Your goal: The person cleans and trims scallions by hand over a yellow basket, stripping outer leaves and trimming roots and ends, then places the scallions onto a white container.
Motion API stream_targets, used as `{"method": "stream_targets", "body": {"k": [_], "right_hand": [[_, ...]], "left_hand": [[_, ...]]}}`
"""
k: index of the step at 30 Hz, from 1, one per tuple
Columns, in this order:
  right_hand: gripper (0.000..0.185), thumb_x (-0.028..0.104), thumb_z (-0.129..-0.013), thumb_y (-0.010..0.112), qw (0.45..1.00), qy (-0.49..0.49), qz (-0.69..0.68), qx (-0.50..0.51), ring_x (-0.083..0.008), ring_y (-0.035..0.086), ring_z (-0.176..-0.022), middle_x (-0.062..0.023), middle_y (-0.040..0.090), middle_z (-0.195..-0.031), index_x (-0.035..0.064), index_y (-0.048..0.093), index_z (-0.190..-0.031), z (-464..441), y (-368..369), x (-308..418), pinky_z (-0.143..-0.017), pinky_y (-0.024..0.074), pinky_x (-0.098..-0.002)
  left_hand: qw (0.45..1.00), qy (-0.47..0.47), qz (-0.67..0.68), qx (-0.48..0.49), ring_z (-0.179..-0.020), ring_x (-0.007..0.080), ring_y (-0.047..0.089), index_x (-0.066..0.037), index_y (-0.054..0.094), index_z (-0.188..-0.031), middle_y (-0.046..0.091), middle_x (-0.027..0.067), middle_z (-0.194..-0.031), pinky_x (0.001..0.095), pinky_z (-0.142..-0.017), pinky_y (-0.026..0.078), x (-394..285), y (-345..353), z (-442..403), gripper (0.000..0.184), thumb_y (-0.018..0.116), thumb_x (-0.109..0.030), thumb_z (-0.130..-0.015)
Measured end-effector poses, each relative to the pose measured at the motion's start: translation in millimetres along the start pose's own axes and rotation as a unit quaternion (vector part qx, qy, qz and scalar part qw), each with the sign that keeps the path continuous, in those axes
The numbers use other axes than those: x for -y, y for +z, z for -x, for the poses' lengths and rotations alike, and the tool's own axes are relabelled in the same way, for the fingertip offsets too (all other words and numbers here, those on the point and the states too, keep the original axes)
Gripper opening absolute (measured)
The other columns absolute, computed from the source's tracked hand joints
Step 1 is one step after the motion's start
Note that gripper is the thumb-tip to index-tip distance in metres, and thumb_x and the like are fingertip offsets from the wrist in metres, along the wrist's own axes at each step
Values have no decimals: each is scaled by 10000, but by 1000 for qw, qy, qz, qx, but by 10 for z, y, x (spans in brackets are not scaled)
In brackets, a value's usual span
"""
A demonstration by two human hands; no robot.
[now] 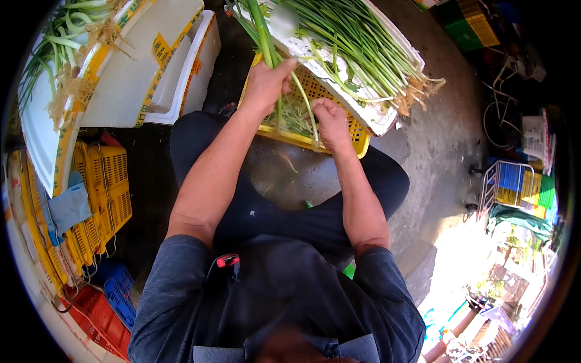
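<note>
My left hand (266,88) is closed around several green onions (262,33), their leaves pointing up and away from me. One pale stalk (307,103) hangs from that hand down to its root end. The fingers of my right hand (333,124) are pinched together at this stalk, partly curled out of sight. Under both hands is a yellow perforated crate (302,140) with loose green trimmings (295,118) inside. Just beyond, a white foam tray (378,118) lies across the crate, bearing a pile of long green onions (357,51) with roots toward the right.
White foam boxes (130,78) with yellow tape stand at the left, more rooted green onions (66,36) on top. Yellow crates (109,181), a red crate (100,320) and a blue crate (119,293) are lower left. At right are a cart (505,184) and another person's arm (451,339).
</note>
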State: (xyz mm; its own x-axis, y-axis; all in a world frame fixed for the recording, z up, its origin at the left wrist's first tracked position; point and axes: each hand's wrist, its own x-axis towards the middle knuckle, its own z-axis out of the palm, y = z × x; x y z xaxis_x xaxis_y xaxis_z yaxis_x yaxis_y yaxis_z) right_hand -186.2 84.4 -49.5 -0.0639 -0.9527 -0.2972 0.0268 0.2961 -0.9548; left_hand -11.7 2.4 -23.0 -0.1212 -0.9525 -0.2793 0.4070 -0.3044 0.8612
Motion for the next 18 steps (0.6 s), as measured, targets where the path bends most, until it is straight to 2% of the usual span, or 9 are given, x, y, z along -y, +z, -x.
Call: {"method": "stream_targets", "body": {"k": [2,8,11,14,18], "right_hand": [[181,179,-993,566,1000,-10,22,-10,-70,515,-638,16,603,-737,34,635,-908,7,16,-10,-612,430,-230],[216,199,-1022,532,977,-135,153,-64,-39,436,-673,44,531,-739,35,598,-897,57,115,-3,-616,391,-223],[213,192,-1022,525,977,-116,155,-86,-57,464,-652,29,544,-737,28,601,-909,56,126,5,-619,415,-231],[209,187,-1020,519,994,-47,4,-98,-87,496,-629,4,551,-719,20,604,-925,-13,138,-122,-619,446,-244],[197,160,-1013,490,996,-3,-54,-73,-127,538,-624,-42,574,-751,8,596,-947,-19,120,-113,-640,503,-281]], "left_hand": [[1000,-2,7,2,-517,115,490,-5,606,-902,538,20,-717,270,-512,424,4,4,0,316,774,-271,-889],[998,-20,8,51,-518,115,500,-40,592,-869,551,16,-716,275,-503,427,116,29,10,272,766,-249,-888],[997,-33,-7,63,-519,112,505,-48,594,-851,565,18,-710,273,-493,420,166,48,32,253,765,-231,-882],[997,-36,-17,68,-528,113,517,-67,584,-885,595,28,-776,271,-515,436,169,31,13,232,758,-221,-895],[997,-36,-36,58,-540,116,524,-40,599,-911,644,60,-836,267,-519,441,168,30,-3,221,733,-216,-912]]}}
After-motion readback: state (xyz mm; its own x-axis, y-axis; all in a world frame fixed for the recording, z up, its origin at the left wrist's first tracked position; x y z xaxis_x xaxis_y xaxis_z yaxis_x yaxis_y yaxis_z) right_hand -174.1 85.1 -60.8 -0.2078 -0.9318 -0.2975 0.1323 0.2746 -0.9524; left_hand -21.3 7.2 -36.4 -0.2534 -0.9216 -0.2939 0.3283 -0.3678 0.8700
